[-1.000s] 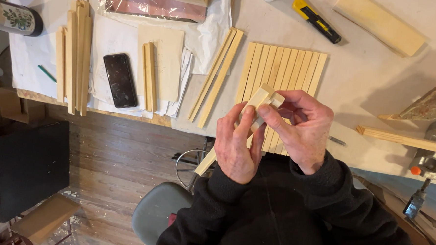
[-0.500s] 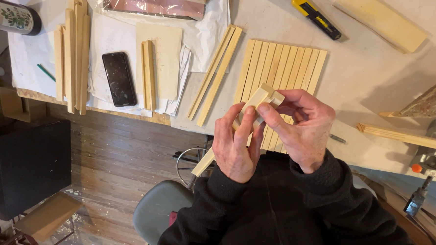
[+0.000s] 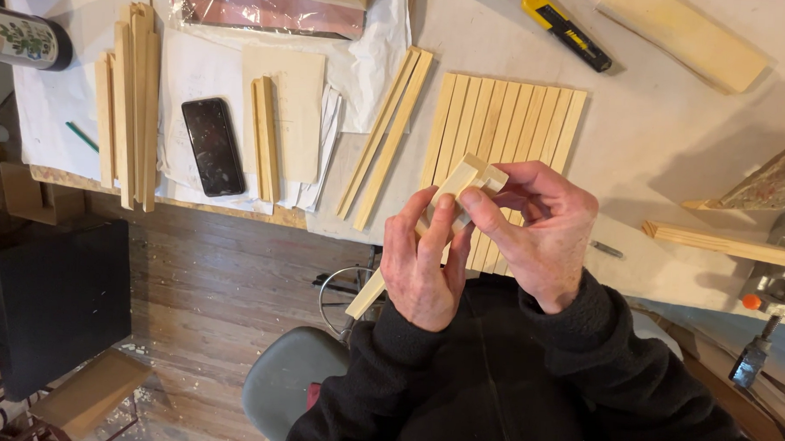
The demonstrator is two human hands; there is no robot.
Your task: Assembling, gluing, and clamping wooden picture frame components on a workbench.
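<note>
1. Pale desk [image 3: 661, 126] across the upper half of the frame, covered in light paper, wooden floor at lower left.
2. Slatted wood panel [image 3: 502, 128] lying flat at upper centre, partly behind the hands.
3. Bundle of long wood strips [image 3: 131, 103] at upper left, running up and down the frame; two loose strips [image 3: 387, 132] slanting just left of the panel.
4. Thick wood block [image 3: 683, 39] at upper right, well apart from the hands.
5. Left hand [image 3: 421, 266] at centre, closed around a long wood strip [image 3: 367, 292], lower end of the strip jutting down-left past the desk edge.
6. Right hand [image 3: 542, 231] just right of it, fingers pinching a small wood block [image 3: 483, 173] against the strip's top end; block and strip touching, held above the panel. Whether glued or merely pressed together, hard to tell.
7. Black phone [image 3: 212, 145] lying flat left of centre, beside a short pair of strips [image 3: 266, 136].
8. Yellow and black utility knife [image 3: 564, 27] at top, right of centre.
</note>
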